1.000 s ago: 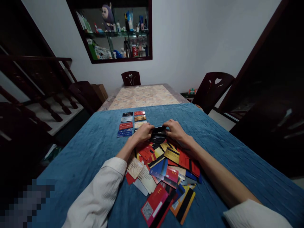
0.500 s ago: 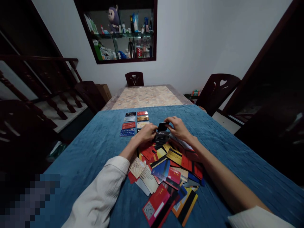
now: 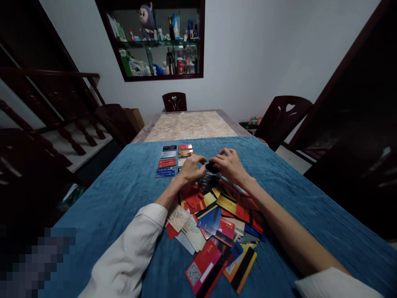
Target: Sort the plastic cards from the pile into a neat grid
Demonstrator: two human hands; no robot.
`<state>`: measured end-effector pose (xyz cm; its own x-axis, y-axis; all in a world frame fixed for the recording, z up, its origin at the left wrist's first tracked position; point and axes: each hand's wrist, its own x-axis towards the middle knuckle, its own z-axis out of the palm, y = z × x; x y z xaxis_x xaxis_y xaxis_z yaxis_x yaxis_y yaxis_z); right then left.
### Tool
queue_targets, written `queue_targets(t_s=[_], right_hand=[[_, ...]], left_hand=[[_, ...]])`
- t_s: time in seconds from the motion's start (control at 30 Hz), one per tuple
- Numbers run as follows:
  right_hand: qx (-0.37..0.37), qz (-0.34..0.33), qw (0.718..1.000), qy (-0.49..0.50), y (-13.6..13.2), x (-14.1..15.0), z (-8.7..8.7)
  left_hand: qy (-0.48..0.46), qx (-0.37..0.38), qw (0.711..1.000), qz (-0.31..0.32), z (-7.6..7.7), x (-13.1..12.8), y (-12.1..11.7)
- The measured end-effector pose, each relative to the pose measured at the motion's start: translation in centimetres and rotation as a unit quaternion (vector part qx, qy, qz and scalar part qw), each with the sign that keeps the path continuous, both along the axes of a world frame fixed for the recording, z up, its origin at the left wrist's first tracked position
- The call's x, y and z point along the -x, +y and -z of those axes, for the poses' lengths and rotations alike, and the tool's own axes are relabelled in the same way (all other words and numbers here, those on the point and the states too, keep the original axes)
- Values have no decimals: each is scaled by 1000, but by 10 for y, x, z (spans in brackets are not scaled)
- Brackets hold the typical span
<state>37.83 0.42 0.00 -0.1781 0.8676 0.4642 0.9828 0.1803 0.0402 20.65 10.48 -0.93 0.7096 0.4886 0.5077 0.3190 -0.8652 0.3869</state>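
Observation:
My right hand (image 3: 230, 166) pinches a small black card (image 3: 211, 167), partly hidden by its fingers. My left hand (image 3: 192, 168) is just left of that card, thumb and fingers apart and nothing visible between them. Below both hands lies a group of dark cards (image 3: 208, 180). Nearer to me spreads a loose pile of cards in red, yellow, blue and cream, with a red card (image 3: 203, 265) and a blue card (image 3: 209, 221) in it. Beyond my left hand, cards lie in two neat columns, among them a blue one (image 3: 165, 172) and a gold one (image 3: 185, 153).
A blue cloth (image 3: 124, 207) covers the near part of the table; a patterned cover (image 3: 192, 124) shows at the far end. Chairs stand around it, one at the right (image 3: 283, 120) and one at the far end (image 3: 174, 101). A shelf niche (image 3: 203, 41) is in the wall.
My left hand has drawn its fingers off the black card and opened. My right hand keeps the card, now tipped flatter. The view has shifted slightly.

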Motion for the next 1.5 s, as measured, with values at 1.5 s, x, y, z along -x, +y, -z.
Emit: queue_targets(t_s=[1.5], right_hand=[[-187,89,978,10,9,1,42]], left_hand=[[-37,20,998,-39,-2,2,8]])
